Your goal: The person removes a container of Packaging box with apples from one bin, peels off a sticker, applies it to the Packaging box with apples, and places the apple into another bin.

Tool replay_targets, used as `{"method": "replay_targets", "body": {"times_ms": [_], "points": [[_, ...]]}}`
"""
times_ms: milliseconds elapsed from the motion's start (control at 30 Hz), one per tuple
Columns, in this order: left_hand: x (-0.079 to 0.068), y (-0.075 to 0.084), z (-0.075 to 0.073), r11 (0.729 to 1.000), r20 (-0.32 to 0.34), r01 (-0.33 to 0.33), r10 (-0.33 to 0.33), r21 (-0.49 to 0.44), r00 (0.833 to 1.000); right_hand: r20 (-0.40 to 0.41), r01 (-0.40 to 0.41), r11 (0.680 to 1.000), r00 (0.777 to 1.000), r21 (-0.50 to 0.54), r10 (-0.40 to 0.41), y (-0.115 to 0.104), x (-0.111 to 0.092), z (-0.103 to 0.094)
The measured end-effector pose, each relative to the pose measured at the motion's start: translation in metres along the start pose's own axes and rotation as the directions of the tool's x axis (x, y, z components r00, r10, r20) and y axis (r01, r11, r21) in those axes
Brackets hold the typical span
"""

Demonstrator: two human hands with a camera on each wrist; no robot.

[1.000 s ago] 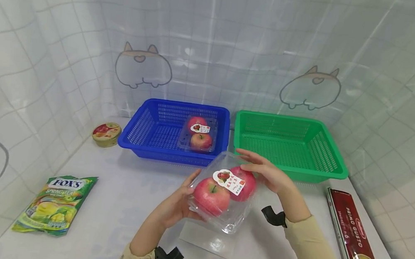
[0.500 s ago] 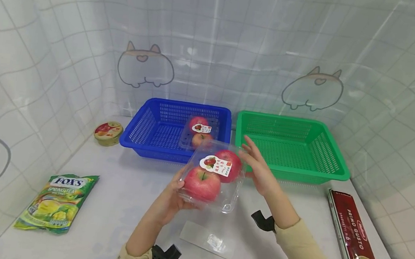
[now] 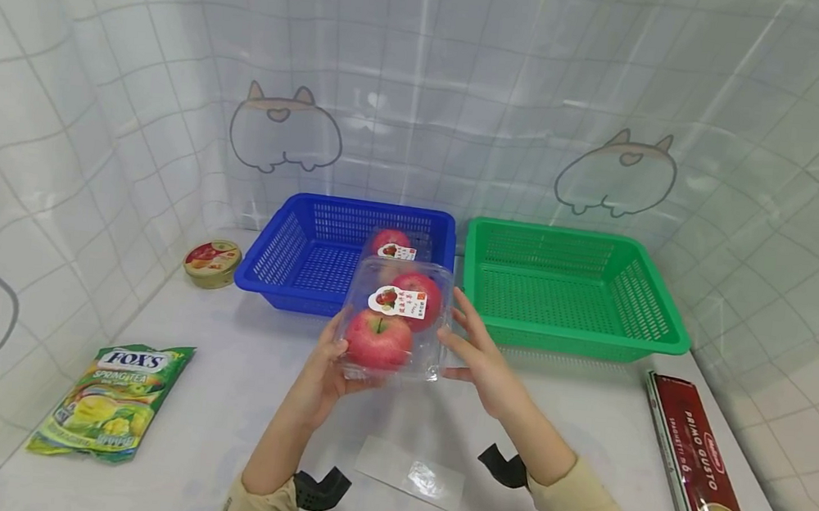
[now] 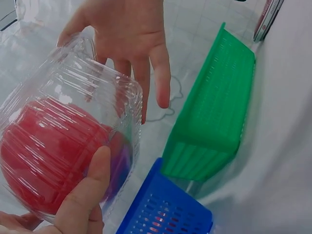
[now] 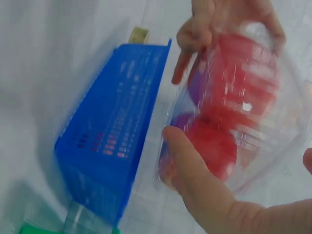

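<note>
A clear plastic box of two red apples (image 3: 381, 342), with a white printed label (image 3: 399, 301) on its lid, is held tilted in front of the blue basket (image 3: 345, 308). My left hand (image 3: 321, 379) grips its lower left side, the thumb lying along the plastic in the left wrist view. My right hand (image 3: 490, 372) is at the box's right side with fingers spread and fairly straight. A second box of apples (image 3: 390, 243) lies inside the blue basket, partly hidden behind the held one.
Right of the blue basket stands a green basket (image 3: 571, 341). A round tin (image 3: 212, 263) and a FOX'S candy bag (image 3: 114, 400) lie at left. A red spaghetti box (image 3: 703, 473) lies along the right edge. A flat whitish rectangle (image 3: 409, 473) lies at front centre.
Both hands have moved the apple box left and away from me, toward the blue basket, and the box has turned to sit straighter. The right hand's fingers have shifted down along its right side.
</note>
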State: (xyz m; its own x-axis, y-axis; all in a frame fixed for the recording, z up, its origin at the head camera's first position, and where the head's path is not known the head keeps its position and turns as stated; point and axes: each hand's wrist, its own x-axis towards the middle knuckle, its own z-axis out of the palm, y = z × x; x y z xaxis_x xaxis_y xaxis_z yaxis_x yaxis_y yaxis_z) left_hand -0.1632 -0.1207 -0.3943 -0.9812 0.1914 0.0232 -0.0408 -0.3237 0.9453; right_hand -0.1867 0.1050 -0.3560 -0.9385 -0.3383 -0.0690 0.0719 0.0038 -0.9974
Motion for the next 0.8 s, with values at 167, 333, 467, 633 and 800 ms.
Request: {"method": "replay_targets", "body": {"times_ms": [167, 333, 467, 633, 800], "points": [[0.002, -0.001, 0.000, 1.000, -0.031, -0.014, 0.014, -0.002, 0.999, -0.016, -0.038, 0.999, 0.999, 0.001, 0.038, 0.005, 0.000, 0.009], [0.005, -0.003, -0.001, 1.000, -0.055, -0.015, 0.014, -0.015, 0.998, -0.003, -0.036, 0.998, 0.999, 0.043, 0.036, 0.010, 0.004, 0.015], [0.008, -0.003, -0.003, 0.999, -0.052, -0.034, 0.033, -0.017, 0.998, -0.009, -0.021, 0.993, 1.000, 0.113, 0.022, 0.010, 0.009, 0.018], [0.014, -0.001, -0.008, 0.998, -0.052, -0.058, 0.058, -0.007, 0.997, -0.054, -0.017, 0.982, 0.998, 0.188, 0.027, 0.008, 0.017, 0.023], [0.018, 0.002, -0.013, 0.997, -0.080, -0.069, 0.072, 0.035, 0.994, -0.081, -0.009, 0.971, 0.996, 0.239, 0.029, 0.004, 0.026, 0.029]]}}
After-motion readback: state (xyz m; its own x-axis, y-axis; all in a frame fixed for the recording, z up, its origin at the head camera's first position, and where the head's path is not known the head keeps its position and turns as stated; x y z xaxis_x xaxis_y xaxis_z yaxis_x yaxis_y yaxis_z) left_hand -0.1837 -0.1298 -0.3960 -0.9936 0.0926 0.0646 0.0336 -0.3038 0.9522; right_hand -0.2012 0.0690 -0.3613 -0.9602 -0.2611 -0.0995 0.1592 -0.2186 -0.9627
